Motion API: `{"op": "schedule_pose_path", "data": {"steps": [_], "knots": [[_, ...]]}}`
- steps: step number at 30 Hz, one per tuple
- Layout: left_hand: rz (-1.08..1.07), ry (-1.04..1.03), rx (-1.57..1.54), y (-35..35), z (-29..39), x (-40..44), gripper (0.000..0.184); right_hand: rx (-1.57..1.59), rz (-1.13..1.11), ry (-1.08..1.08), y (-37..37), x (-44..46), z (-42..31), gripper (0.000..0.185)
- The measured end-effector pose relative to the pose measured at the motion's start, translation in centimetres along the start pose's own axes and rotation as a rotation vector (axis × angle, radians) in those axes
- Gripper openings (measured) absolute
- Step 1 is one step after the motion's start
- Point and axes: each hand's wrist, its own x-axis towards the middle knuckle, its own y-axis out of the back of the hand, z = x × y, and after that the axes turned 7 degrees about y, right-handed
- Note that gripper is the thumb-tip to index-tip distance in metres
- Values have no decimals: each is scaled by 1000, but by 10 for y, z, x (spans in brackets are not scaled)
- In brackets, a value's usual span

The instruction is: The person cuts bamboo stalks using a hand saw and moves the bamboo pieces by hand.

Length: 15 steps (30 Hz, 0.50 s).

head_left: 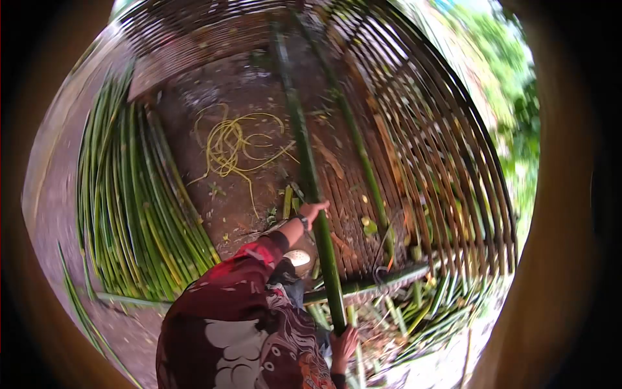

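A long dark green bamboo pole runs from the top middle of the view down to the lower middle. My left hand, reaching out from a dark red sleeve, is closed around the pole about halfway along. Near the pole's lower end my right hand grips it from the right side. A second, thinner green pole lies to the right on a surface of brown slats. Short cut green pieces lie on the ground just beyond my left hand.
A large bundle of green bamboo poles lies at the left. Tangled yellow cord rests on the bare ground. A curved slatted bamboo panel stands at the right. Bamboo offcuts are scattered at the lower right, near a crosswise pole.
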Motion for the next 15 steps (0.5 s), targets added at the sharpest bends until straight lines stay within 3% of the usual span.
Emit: {"op": "schedule_pose_path", "data": {"steps": [2,3,4,5,8,10,12,14,15], "knots": [[129,59,103,-5,-31,14,18,41,-33,-167,27,-15,1,68],[87,147,-20,-18,-37,-12,14,-16,61,-103,26,-24,17,64],[118,123,47,-34,-12,-91,13,-77,-25,-216,45,-27,23,62],[-156,251,-122,-26,-71,-27,11,-80,28,-154,45,-47,56,61],[-282,325,-234,-46,-84,-141,20,-98,-65,-195,64,-47,83,62],[-159,337,-176,-44,-96,-186,22,-106,-119,-199,68,-33,92,63],[-213,494,-259,-19,-152,-138,32,-112,-166,-172,70,-15,96,63],[-30,469,-307,16,-172,-100,26,-110,-213,-121,72,6,97,64],[126,400,-256,33,-147,-111,27,-107,-239,-92,74,17,97,64]]}}
